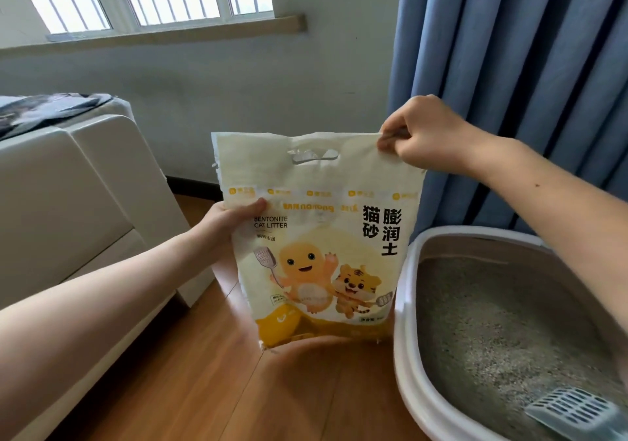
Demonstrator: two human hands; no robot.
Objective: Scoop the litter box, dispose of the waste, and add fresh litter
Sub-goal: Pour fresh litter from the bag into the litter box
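The blue curtain [509, 67] hung directly behind the right hand [438, 135], and the cream sofa [68, 203] stood out to the far side of the left hand [231, 226], well apart from the work. On the wooden floor [204, 372], below and just to the outer side of the right forearm, sat the litter box [404, 304], its white rim nearly touching the bag's lower corner; grey litter covered its bottom, and a grey slotted scoop [574, 410] lay in its near corner.

Between the two hands stood the bag of bentonite cat litter [319, 236], upright, long axis vertical, printed face toward the camera. Its base looked to rest on or just above the floor; I could not tell which. The right hand's fingers were curled and pinched the bag's top corner on the box side. The left hand gripped the opposite edge lower down, thumb across the front, fingers hidden behind.

The move to come seemed to turn on this: the box lay to the right of both hands and lower than the bag's top, with the right hand the nearer one. The top looked sealed, with the handle cut-out [314, 157] below the seam, so opening probably preceded pouring. The raised rim stood in the way and the bag's mouth would have to clear it.
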